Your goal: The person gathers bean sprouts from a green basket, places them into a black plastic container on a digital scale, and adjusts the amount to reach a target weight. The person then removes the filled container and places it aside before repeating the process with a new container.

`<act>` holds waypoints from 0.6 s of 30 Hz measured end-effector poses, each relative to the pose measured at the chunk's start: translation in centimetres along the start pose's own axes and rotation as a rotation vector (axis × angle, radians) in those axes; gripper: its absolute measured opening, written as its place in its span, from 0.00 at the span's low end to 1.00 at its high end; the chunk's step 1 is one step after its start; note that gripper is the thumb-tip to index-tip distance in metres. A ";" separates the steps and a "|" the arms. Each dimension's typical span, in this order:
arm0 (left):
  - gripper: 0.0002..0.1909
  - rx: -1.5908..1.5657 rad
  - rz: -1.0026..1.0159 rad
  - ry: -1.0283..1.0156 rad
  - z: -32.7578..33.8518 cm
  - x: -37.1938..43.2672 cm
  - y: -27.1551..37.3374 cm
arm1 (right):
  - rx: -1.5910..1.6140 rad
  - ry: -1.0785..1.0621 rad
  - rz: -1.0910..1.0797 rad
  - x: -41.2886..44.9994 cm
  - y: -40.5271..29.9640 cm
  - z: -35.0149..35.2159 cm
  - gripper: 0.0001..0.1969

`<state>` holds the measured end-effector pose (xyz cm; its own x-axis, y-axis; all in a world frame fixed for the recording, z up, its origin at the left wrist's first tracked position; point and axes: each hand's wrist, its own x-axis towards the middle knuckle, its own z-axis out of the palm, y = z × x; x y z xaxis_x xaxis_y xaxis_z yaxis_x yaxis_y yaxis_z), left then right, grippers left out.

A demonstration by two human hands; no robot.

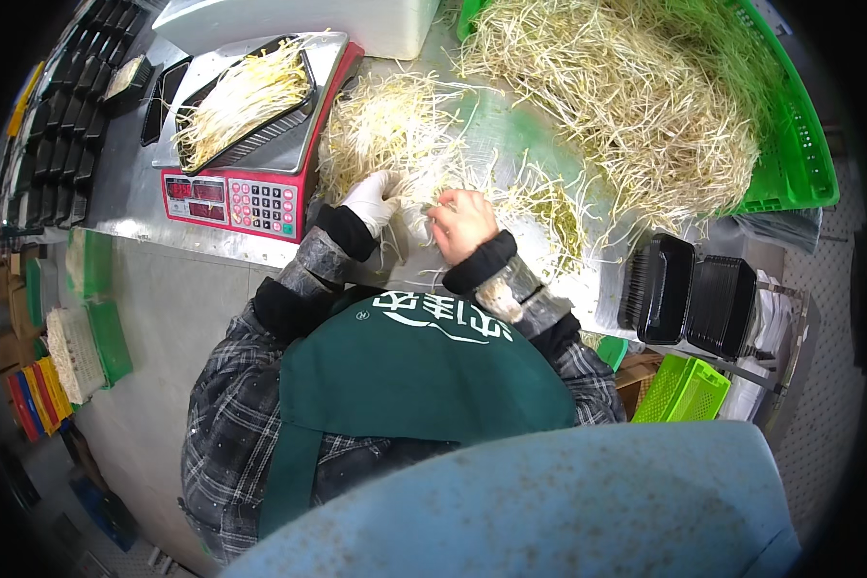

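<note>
My left hand [373, 204], in a white glove, has its fingertips closed on bean sprouts at the front edge of a loose pile [386, 130]. Just to its right my bare right hand [465, 225] pinches a few bean sprouts between thumb and fingers. Between the hands pale stems lie tangled on the metal table [488, 130]. Left of the pile stands a red digital scale [224, 202] with a lit display. On its steel plate a black plastic tray [264, 137] lies tilted, heaped with bean sprouts [249, 94] laid mostly in one direction.
A large green crate [802, 173] at the right spills a mass of sprouts [643, 101] onto the table. Small greenish scraps [560, 213] lie near my right hand. Stacked black trays [693, 296] sit at the right edge, more trays [58, 137] far left. A white foam box [296, 25] stands behind.
</note>
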<state>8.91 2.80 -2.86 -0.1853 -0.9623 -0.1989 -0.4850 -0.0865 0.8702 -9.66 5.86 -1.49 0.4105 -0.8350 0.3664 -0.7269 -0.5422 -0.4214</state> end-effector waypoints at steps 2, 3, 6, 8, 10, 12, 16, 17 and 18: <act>0.17 -0.058 -0.097 -0.067 -0.1 0.1 -0.5 | -0.029 -0.007 0.000 0.5 0.0 1.2 0.07; 0.18 -0.091 -0.147 -0.099 -0.2 0.0 -0.6 | 0.014 0.013 -0.009 0.5 0.1 1.5 0.06; 0.16 -0.238 -0.048 -0.101 0.6 1.0 -5.2 | 0.189 0.127 -0.052 0.5 1.2 0.0 0.05; 0.16 -0.240 -0.020 -0.131 0.5 1.2 -5.5 | 0.336 0.228 0.016 -0.2 0.9 -5.6 0.06; 0.17 -0.102 -0.062 -0.205 -0.9 0.8 -2.1 | 0.525 -0.044 0.110 -3.6 2.7 -11.9 0.05; 0.18 -0.329 0.047 -0.241 -1.7 -0.3 1.2 | 0.623 -0.482 0.613 -10.0 4.6 -15.8 0.06; 0.17 -0.476 0.126 -0.158 0.7 1.1 -3.4 | 0.050 -0.666 0.912 -12.3 3.8 -15.3 0.18; 0.18 -0.534 0.100 -0.151 1.1 1.1 -3.8 | 0.134 -0.549 0.889 -12.0 3.9 -13.7 0.22; 0.19 -0.412 0.027 -0.146 0.7 0.9 -2.0 | 0.371 -0.307 0.772 -12.1 4.5 -11.0 0.25</act>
<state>9.12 2.29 -5.11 -0.3260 -0.9218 -0.2096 -0.1023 -0.1861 0.9772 -23.90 14.55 1.32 0.0503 -0.9380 -0.3430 -0.6585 0.2270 -0.7175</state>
